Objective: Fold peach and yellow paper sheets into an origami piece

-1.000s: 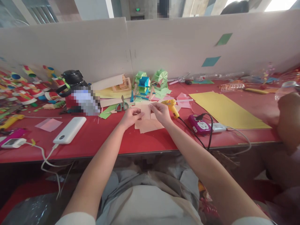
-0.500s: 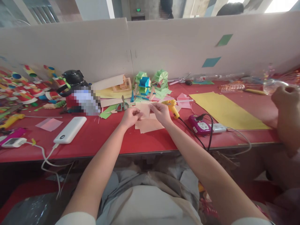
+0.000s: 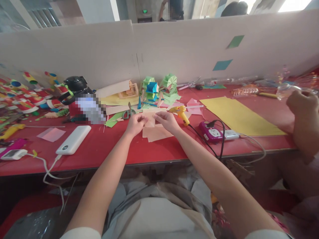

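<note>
Between my two hands I hold a small sheet of peach paper [image 3: 150, 120] by its opposite sides. My left hand [image 3: 136, 124] pinches its left edge, and my right hand [image 3: 167, 121] pinches its right edge. Just below lie more peach paper sheets [image 3: 158, 133] flat on the red table [image 3: 144, 152]. Green-handled scissors [image 3: 128, 114] rest to the left of my left hand. Close to my right hand lies a yellow glue gun [image 3: 182, 116]. Behind my hands stand folded green paper shapes [image 3: 169, 81] and a blue one [image 3: 152, 90].
On the right are a purple power socket [image 3: 210, 132] with cables and a large yellow sheet [image 3: 241, 116]. A white power bank [image 3: 74, 140], a black-lidded bottle [image 3: 77, 88] and colourful paper crafts [image 3: 27, 96] are on the left. Another person's hand [image 3: 304, 108] is at far right.
My right hand has shifted slightly left, closer to my left hand, with the peach paper still held between them. The view has tilted a little. A person's raised arm now shows beyond the partition.
</note>
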`<move>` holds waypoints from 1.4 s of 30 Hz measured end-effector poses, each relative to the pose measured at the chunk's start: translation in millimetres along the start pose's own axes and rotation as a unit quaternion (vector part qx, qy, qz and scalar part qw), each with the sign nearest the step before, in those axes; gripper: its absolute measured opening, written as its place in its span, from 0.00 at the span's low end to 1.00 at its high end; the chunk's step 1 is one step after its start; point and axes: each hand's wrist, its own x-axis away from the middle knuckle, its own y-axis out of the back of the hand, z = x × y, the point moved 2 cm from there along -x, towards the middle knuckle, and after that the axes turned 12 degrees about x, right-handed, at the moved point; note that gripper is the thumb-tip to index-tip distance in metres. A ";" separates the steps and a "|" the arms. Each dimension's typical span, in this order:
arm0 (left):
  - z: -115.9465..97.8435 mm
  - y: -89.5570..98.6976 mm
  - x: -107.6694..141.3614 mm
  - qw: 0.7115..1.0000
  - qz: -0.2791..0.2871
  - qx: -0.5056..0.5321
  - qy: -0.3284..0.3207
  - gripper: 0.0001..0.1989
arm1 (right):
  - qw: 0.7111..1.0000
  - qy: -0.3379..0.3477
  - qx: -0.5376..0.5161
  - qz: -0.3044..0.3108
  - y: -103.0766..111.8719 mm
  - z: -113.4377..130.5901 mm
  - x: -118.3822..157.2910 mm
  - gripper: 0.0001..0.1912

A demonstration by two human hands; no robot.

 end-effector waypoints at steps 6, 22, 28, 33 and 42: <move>1.2 -2.8 -0.1 0.997 -0.031 0.069 0.018 0.20 | 1.000 0.008 0.020 0.014 1.9 1.3 0.9 0.22; 2.1 1.6 0.1 0.988 -0.030 0.135 0.068 0.20 | 0.994 0.032 0.086 -0.054 6.8 -7.7 -3.4 0.21; -0.2 -1.9 1.5 0.971 0.003 0.216 0.106 0.25 | 0.984 0.071 0.160 0.013 1.9 1.8 3.9 0.22; 1.7 1.9 0.7 0.978 -0.053 0.177 0.094 0.21 | 0.984 0.065 0.160 0.034 2.0 4.3 4.7 0.24; 0.7 -3.6 5.8 0.976 0.050 0.142 0.154 0.26 | 0.991 -0.015 0.085 -0.098 15.6 -6.6 -3.3 0.18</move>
